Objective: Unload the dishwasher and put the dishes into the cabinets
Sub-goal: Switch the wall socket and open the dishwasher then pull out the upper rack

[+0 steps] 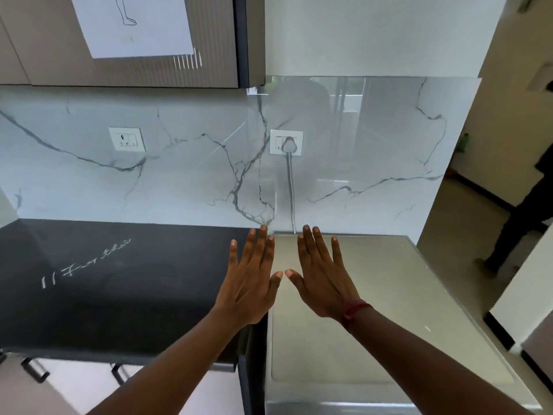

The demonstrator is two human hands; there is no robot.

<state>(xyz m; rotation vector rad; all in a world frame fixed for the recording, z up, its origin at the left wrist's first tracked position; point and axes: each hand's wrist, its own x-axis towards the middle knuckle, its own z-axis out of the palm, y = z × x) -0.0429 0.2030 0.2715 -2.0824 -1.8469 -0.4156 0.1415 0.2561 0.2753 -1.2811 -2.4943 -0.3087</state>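
Note:
My left hand (251,280) and my right hand (323,277) are both stretched out in front of me, backs up, fingers straight and spread, thumbs almost touching. Neither holds anything. A red thread circles my right wrist. Below my right hand lies the flat grey-beige top of the dishwasher (389,310), its door out of view. My left hand hovers over the right end of the black countertop (104,280). A brown upper cabinet (215,49) hangs at the top left, shut, with a white sheet of paper (131,25) stuck on it. No dishes are visible.
A white marble backsplash (179,175) carries two wall sockets (127,139); the second socket (286,142) has a plug whose cable drops behind the dishwasher. Lower cabinet handles (36,369) show under the counter. A person (526,211) stands in the doorway at right.

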